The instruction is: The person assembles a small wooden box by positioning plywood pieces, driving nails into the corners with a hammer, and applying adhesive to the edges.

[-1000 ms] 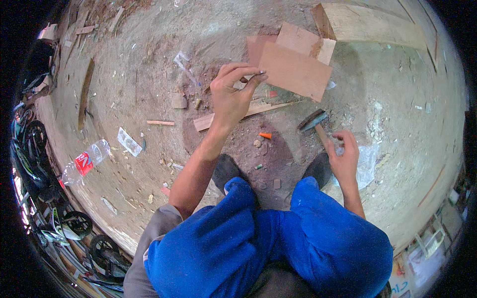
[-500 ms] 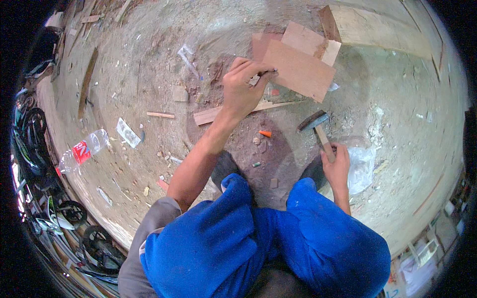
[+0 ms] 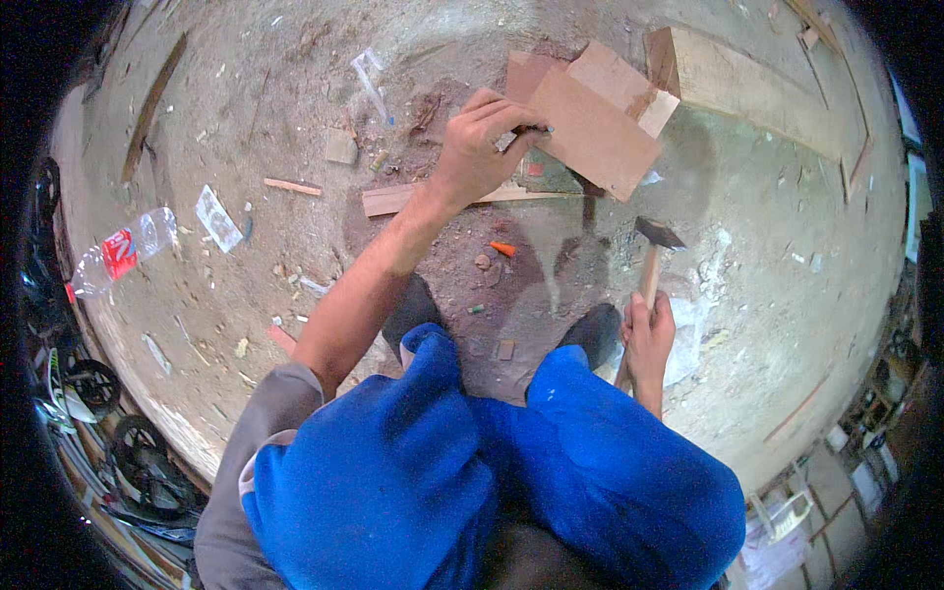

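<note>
My right hand [image 3: 649, 339] grips a hammer by its wooden handle [image 3: 650, 275]; the dark metal hammer head [image 3: 659, 234] points away from me, right of the boards. Ahead, my left hand [image 3: 482, 143] is closed in a pinch at the left corner of a flat brown board [image 3: 600, 138]. Something small and dark shows at its fingertips, too small to name. Behind that board, more thin brown boards [image 3: 610, 77] overlap, one standing on edge [image 3: 662, 61]. How they join is hidden.
A long pale plank [image 3: 757, 93] runs to the right from the boards. Below my left hand lies a wood strip [image 3: 388, 202], near an orange cone-shaped piece [image 3: 503, 250]. At left are a clear plastic bottle [image 3: 123, 254] and parked motorbikes [image 3: 147, 457].
The hammer has swung: its head now sits farther right and the handle stands more upright in the picture. The left hand keeps its pinch at the board's corner. The view has shifted slightly.
</note>
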### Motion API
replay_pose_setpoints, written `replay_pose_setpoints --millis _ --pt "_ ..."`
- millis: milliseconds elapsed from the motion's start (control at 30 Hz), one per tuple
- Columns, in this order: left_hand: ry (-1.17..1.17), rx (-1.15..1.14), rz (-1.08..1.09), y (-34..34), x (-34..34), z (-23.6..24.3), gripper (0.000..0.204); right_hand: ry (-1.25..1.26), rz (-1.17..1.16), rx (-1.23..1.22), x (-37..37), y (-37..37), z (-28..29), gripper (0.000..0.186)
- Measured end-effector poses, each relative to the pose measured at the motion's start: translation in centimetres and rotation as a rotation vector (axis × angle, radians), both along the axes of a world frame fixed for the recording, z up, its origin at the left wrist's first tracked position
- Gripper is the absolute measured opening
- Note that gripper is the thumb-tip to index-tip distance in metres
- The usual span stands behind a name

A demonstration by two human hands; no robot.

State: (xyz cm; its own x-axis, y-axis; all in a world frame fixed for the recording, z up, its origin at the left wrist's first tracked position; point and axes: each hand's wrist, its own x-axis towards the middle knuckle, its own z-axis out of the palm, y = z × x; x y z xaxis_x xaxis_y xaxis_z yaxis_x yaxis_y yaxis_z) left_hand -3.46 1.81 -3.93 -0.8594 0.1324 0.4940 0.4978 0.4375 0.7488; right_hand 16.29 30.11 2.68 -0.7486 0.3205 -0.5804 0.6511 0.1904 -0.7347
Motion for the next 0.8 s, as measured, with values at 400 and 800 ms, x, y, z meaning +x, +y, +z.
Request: replay_pose_setpoints --millis 400,800 --pt "-0.016 0.186 0.129 1.2 1.1 -0.4 0.015 0.202 0.459 0.21 -9.2 -5.8 7.3 0.028" --pt "-0.121 0.264 0.147 1.1 1.7 -2.4 0.012 0.257 0.424 0.273 -10.1 -8.5 5.6 0.026"
